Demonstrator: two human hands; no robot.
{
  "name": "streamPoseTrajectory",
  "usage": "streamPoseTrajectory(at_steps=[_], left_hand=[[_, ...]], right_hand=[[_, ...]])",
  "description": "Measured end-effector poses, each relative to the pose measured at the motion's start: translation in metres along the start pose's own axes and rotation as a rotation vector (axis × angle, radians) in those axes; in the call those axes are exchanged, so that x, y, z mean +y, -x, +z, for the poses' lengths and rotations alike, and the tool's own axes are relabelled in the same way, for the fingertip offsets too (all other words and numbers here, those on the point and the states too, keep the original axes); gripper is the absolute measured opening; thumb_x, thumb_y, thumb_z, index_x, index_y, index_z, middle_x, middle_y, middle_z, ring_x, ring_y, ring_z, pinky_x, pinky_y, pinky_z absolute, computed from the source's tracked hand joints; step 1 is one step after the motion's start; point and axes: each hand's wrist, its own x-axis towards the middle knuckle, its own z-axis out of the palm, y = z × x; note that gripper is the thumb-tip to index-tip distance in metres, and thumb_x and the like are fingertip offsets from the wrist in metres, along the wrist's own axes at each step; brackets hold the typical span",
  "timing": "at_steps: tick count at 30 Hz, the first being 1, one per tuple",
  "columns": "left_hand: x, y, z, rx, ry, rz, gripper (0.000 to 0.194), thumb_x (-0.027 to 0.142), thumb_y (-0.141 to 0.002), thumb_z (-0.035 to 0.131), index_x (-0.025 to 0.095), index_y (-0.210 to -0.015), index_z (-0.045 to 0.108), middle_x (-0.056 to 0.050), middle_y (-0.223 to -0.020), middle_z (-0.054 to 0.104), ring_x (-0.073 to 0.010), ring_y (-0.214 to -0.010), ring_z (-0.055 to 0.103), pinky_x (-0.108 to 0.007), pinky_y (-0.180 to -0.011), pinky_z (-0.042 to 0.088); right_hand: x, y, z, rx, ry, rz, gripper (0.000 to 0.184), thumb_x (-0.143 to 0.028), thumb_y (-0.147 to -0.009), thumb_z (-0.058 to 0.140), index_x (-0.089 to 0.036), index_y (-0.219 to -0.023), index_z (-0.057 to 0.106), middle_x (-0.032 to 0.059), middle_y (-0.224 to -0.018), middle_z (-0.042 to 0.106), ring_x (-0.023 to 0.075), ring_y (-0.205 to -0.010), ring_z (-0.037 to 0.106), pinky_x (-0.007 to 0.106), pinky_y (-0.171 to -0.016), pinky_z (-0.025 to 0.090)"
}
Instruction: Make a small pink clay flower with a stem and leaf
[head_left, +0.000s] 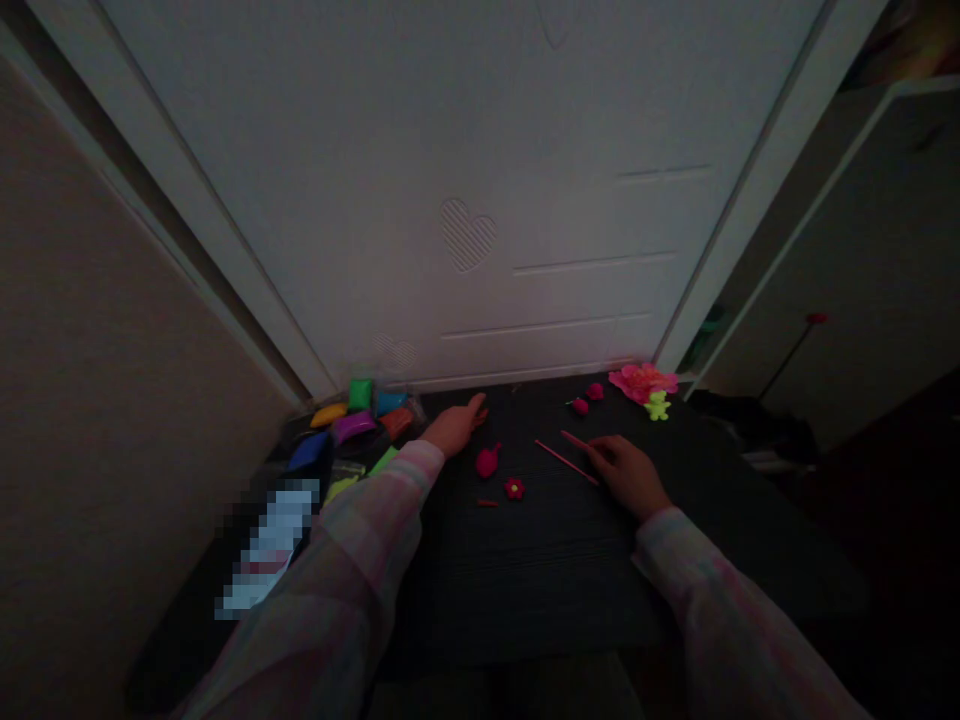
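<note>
A dim scene on a dark table (540, 560). My left hand (455, 427) lies stretched forward with its fingers out flat, its fingertips at a small red-orange bit near the table's back edge. My right hand (628, 473) rests on the table beside two thin pink sticks (566, 461), its fingers curled over their near ends. Between the hands lie a pink clay lump (487, 461), a small pink clay flower (514, 488) and a tiny red piece (487, 503).
Several coloured clay packets (358, 416) lie at the back left. A pink clay flower (641, 381), a yellow-green figure (658, 405) and two small pink balls (587, 398) sit at the back right. A white door with a heart (466, 235) stands behind. A white cabinet (847, 260) is at right.
</note>
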Motion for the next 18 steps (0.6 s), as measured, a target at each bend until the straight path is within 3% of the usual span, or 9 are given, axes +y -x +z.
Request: streamPoseTrajectory(at_steps=[3,6,10,18], left_hand=[[0.005,-0.003,-0.002,-0.024,0.005,0.018,0.038,0.012,-0.082,0.039,0.021,-0.119,0.042,-0.010,-0.104,0.057,-0.0187,-0.096,0.054,-0.031,-0.081,0.040],[0.007,-0.011,-0.005,-0.067,0.011,-0.005,0.027,0.024,-0.083,0.043,0.016,-0.108,0.049,-0.008,-0.105,0.054,-0.0173,-0.093,0.053,-0.037,-0.081,0.043],[0.002,-0.018,-0.007,-0.090,0.059,-0.063,0.028,0.031,-0.081,0.047,0.015,-0.104,0.050,-0.007,-0.105,0.053,-0.0168,-0.092,0.053,-0.037,-0.077,0.046],[-0.003,-0.009,-0.001,0.068,0.352,-0.146,0.029,0.030,-0.081,0.047,0.014,-0.105,0.050,-0.007,-0.106,0.053,-0.0173,-0.093,0.053,-0.038,-0.079,0.045]], right_hand=[[0.001,-0.001,0.001,-0.002,-0.016,0.013,0.027,-0.036,-0.077,0.042,-0.019,-0.084,0.062,0.0038,-0.081,0.058,0.0155,-0.073,0.055,0.027,-0.065,0.040],[0.002,-0.001,0.001,0.000,-0.031,0.023,0.027,-0.036,-0.076,0.042,-0.019,-0.084,0.062,0.0042,-0.083,0.059,0.0159,-0.076,0.055,0.027,-0.068,0.040],[0.002,-0.002,0.002,0.006,-0.049,0.021,0.028,-0.036,-0.076,0.041,-0.018,-0.084,0.061,0.0044,-0.082,0.059,0.0162,-0.075,0.056,0.028,-0.068,0.041],[0.003,-0.003,0.003,0.011,-0.072,-0.005,0.028,-0.035,-0.075,0.040,-0.019,-0.083,0.061,0.0040,-0.082,0.060,0.0162,-0.075,0.057,0.027,-0.067,0.042]])
